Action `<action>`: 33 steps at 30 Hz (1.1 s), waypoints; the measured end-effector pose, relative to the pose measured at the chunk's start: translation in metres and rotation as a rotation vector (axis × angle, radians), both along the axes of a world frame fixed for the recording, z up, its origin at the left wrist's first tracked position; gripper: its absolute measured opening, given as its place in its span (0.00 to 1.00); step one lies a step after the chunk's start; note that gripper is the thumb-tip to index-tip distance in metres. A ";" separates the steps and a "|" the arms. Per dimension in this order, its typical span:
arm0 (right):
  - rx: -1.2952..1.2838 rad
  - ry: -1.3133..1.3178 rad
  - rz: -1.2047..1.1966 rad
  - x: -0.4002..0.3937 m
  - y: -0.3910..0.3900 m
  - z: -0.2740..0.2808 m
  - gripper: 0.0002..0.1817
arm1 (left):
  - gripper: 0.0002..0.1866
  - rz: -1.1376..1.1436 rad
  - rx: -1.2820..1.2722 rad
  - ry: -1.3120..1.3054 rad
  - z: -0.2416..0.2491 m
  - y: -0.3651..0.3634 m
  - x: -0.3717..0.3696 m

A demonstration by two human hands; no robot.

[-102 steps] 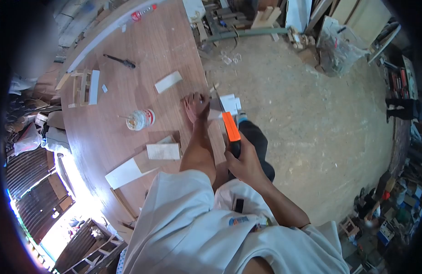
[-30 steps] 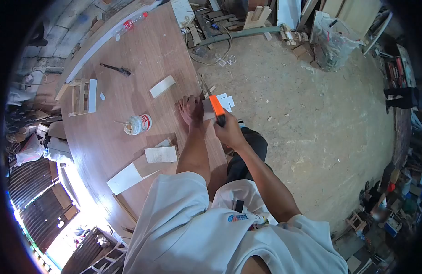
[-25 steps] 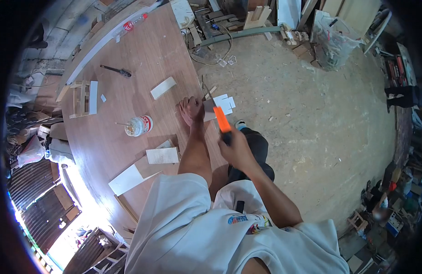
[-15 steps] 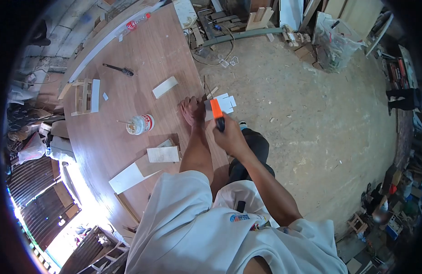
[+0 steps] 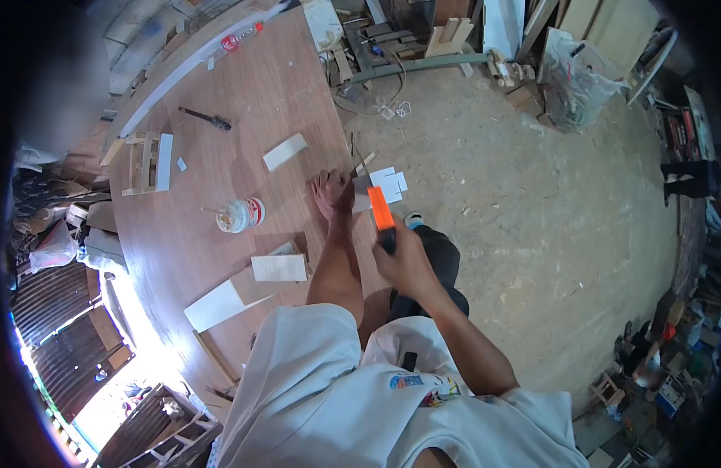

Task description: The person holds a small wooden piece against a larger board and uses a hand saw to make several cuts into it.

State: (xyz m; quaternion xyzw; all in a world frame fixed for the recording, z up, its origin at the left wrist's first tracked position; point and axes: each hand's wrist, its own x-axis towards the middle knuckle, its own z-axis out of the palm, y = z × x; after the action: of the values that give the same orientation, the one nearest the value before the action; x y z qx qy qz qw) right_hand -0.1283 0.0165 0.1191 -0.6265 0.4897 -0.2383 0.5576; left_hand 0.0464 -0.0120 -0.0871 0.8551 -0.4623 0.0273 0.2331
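Note:
My left hand [image 5: 332, 193] presses down at the table's right edge, fingers bent, on a white board [image 5: 387, 186] that juts past the edge and has notches in its outer end. Part of the board lies in shadow beside the hand. Wrapped around an orange-and-black handle is my right hand [image 5: 403, 261], just right of the table edge. The tool looks like a handsaw [image 5: 380, 209], though its blade is hard to make out from above. A short pale wood block [image 5: 285, 152] lies on the table beyond my left hand.
On the wooden table [image 5: 243, 164] are a labelled tub [image 5: 240, 215], a dark slim tool [image 5: 205, 118], a small wooden frame [image 5: 148, 164], a plastic bottle [image 5: 239, 37] and white board pieces [image 5: 279, 267]. Scrap wood and a plastic bag [image 5: 583, 86] stand on the floor beyond.
My right hand and the handsaw have moved back toward my body and slightly right. My left hand stays on the board; the whole view has shifted slightly.

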 end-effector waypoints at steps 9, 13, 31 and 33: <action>-0.025 -0.005 -0.027 0.028 -0.028 -0.061 0.10 | 0.07 0.017 0.040 0.004 -0.003 -0.003 0.000; 0.069 0.020 -0.023 -0.001 -0.001 -0.010 0.10 | 0.07 -0.001 -0.015 -0.035 -0.004 -0.014 0.007; 0.109 -0.025 -0.033 -0.022 0.026 -0.021 0.19 | 0.08 -0.047 0.000 -0.009 -0.002 -0.001 0.001; 0.033 -0.071 -0.039 0.004 -0.001 -0.057 0.12 | 0.07 -0.053 -0.020 -0.012 -0.002 -0.001 -0.002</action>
State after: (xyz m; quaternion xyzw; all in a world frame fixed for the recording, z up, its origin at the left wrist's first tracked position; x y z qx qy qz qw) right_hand -0.1240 0.0160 0.0623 -0.5988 0.4855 -0.2630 0.5802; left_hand 0.0443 -0.0126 -0.0896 0.8400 -0.4858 0.0309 0.2395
